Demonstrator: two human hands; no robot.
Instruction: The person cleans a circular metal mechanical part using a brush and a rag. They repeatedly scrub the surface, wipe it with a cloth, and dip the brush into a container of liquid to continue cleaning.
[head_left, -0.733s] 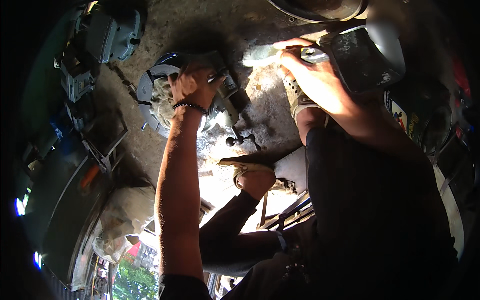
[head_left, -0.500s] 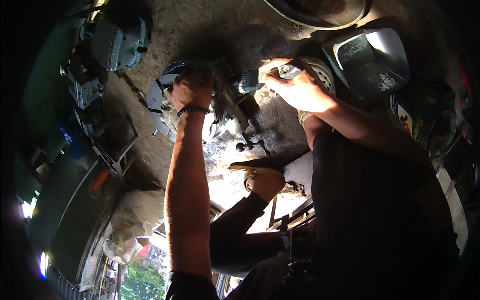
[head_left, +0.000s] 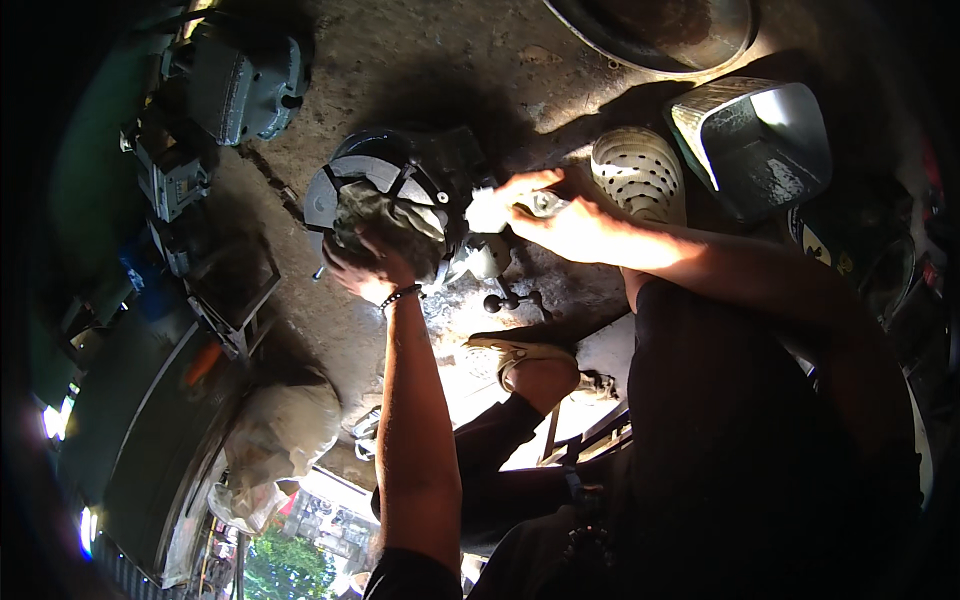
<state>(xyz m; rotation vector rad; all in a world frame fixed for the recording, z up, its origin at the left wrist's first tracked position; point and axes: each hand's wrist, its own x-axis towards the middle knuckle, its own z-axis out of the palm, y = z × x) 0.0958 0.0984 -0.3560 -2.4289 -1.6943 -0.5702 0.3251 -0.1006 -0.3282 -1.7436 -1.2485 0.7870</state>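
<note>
A plastic bag bulges, contents unclear. The left hand grips a crumpled rag on a slotted disc. Glare hides whether the right hand grips anything. A round pan is stained brown, a grey bin whitish.

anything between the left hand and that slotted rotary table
Yes: a crumpled grey rag lies against the left hand, covering much of the slotted rotary table. Whether the hand also touches metal is unclear.

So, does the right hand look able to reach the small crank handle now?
Probably yes: the crank handle lies near the right hand, and nothing visible blocks the way, though that hand seems to hold something.
</note>
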